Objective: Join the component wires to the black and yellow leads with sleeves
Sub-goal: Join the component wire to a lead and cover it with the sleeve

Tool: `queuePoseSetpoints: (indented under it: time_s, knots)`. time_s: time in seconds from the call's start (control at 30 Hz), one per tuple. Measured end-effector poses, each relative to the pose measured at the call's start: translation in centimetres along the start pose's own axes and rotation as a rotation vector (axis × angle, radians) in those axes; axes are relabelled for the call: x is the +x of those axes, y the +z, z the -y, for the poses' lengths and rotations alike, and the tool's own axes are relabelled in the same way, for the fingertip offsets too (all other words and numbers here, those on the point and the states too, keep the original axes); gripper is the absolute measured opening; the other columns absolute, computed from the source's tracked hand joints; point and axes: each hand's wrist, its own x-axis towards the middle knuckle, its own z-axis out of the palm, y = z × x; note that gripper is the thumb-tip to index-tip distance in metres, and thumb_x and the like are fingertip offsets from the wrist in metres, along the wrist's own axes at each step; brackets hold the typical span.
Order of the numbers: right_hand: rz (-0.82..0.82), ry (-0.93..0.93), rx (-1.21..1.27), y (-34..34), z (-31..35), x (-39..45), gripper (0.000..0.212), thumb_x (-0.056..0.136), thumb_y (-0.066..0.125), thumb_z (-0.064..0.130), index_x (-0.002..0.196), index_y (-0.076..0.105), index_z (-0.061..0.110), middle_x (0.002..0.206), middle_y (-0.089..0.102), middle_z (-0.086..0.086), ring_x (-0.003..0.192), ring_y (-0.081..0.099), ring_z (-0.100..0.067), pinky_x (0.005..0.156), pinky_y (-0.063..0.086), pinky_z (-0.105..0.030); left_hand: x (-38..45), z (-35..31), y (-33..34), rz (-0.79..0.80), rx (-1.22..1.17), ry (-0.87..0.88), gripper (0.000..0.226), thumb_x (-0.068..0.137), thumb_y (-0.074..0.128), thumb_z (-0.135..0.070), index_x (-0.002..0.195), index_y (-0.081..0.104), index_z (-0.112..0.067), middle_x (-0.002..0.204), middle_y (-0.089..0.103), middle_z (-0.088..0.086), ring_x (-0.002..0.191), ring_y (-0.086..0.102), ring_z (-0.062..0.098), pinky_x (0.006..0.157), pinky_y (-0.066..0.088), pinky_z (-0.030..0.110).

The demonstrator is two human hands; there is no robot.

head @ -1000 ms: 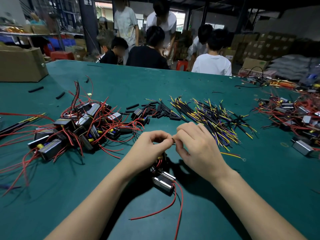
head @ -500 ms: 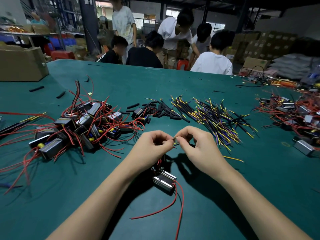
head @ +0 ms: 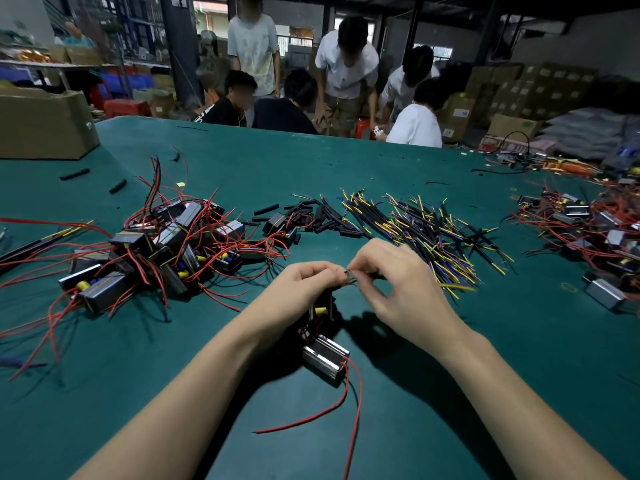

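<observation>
My left hand (head: 304,285) and my right hand (head: 398,282) meet above the green table (head: 450,393); each pinches thin wire ends at one joint (head: 348,275) between the fingertips. Below them hangs a small metal component (head: 325,355) with two red wires (head: 311,415) trailing onto the table toward me. A pile of black and yellow leads (head: 426,233) lies just beyond my right hand. Short black sleeves (head: 311,216) lie scattered left of that pile. The wire tips themselves are too small and blurred to make out.
A heap of components with red wires (head: 156,244) lies at the left, another heap (head: 595,230) at the right edge. A cardboard box (head: 41,123) stands far left. Several people (head: 343,81) gather beyond the far table edge.
My right hand has shifted slightly right and its fingers have turned at the joint. My left hand keeps its pinch. A standing person behind the table has bent forward.
</observation>
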Motion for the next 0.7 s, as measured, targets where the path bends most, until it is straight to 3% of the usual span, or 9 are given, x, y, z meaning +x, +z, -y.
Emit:
queuePoseSetpoints:
  time_s: [0.1, 0.17, 0.23, 0.3, 0.4, 0.53, 0.7]
  knots:
    - [-0.083, -0.217, -0.299, -0.01, 0.11, 0.34, 0.013, 0.087, 0.055, 0.004, 0.076, 0.062, 0.007, 0.078, 0.061, -0.004, 0.070, 0.056, -0.027, 0.061, 0.044, -0.038, 0.22, 0.02, -0.04, 0.079, -0.096, -0.027, 0.010, 0.079, 0.061, -0.028, 0.071, 0.064, -0.022, 0.071, 0.048, -0.007, 0.074, 0.040, 0.014, 0.076, 0.029, 0.038]
    - [-0.111, -0.263, -0.345, 0.19, 0.24, 0.47, 0.013, 0.086, 0.057, 0.002, 0.076, 0.064, 0.005, 0.078, 0.062, -0.007, 0.068, 0.057, -0.029, 0.060, 0.045, -0.038, 0.45, 0.05, -0.15, 0.061, -0.131, -0.069, 0.014, 0.071, 0.065, -0.034, 0.070, 0.059, -0.021, 0.072, 0.042, -0.002, 0.078, 0.033, 0.022, 0.078, 0.026, 0.043]
    - [-0.091, -0.174, -0.226, 0.29, 0.40, 0.36, 0.010, 0.087, 0.058, 0.003, 0.078, 0.063, 0.005, 0.078, 0.061, -0.005, 0.070, 0.057, -0.027, 0.062, 0.044, -0.040, 0.40, 0.11, -0.37, 0.045, -0.111, -0.072, 0.024, 0.069, 0.066, -0.037, 0.075, 0.066, -0.014, 0.077, 0.054, 0.005, 0.081, 0.041, 0.026, 0.082, 0.033, 0.044]
    - [-0.035, -0.029, -0.034, 0.28, 0.33, 0.00, 0.006, 0.087, 0.059, 0.005, 0.083, 0.061, 0.008, 0.079, 0.057, 0.001, 0.071, 0.054, -0.023, 0.066, 0.044, -0.042, 0.07, 0.00, -0.30, 0.029, -0.005, -0.019, 0.027, 0.075, 0.067, -0.032, 0.088, 0.072, -0.009, 0.097, 0.069, 0.005, 0.092, 0.057, 0.017, 0.094, 0.041, 0.037]
    - [0.048, 0.132, 0.136, 0.19, -0.07, -0.21, 0.006, 0.088, 0.059, 0.011, 0.084, 0.060, 0.015, 0.078, 0.056, 0.006, 0.072, 0.053, -0.018, 0.068, 0.046, -0.041, -0.03, -0.16, 0.22, -0.176, 0.220, 0.055, 0.009, 0.079, 0.075, -0.025, 0.081, 0.070, -0.018, 0.112, 0.064, -0.003, 0.107, 0.059, 0.009, 0.109, 0.036, 0.038]
    - [0.090, 0.256, 0.186, 0.08, 0.03, 0.06, 0.009, 0.087, 0.061, 0.016, 0.079, 0.063, 0.021, 0.072, 0.060, 0.009, 0.069, 0.056, -0.013, 0.066, 0.049, -0.041, -0.25, -0.23, 0.50, -0.300, 0.557, 0.228, 0.021, 0.082, 0.073, -0.026, 0.070, 0.060, -0.038, 0.105, 0.059, -0.012, 0.112, 0.052, 0.005, 0.110, 0.026, 0.046]
    - [0.144, 0.366, 0.246, -0.46, 0.34, 0.18, 0.013, 0.085, 0.062, 0.015, 0.074, 0.065, 0.022, 0.065, 0.062, 0.010, 0.063, 0.056, -0.007, 0.064, 0.049, -0.028, -0.51, -0.27, 0.57, -0.306, 0.749, 0.366, 0.012, 0.080, 0.069, -0.035, 0.075, 0.060, -0.037, 0.098, 0.058, -0.012, 0.105, 0.052, 0.003, 0.101, 0.024, 0.044]
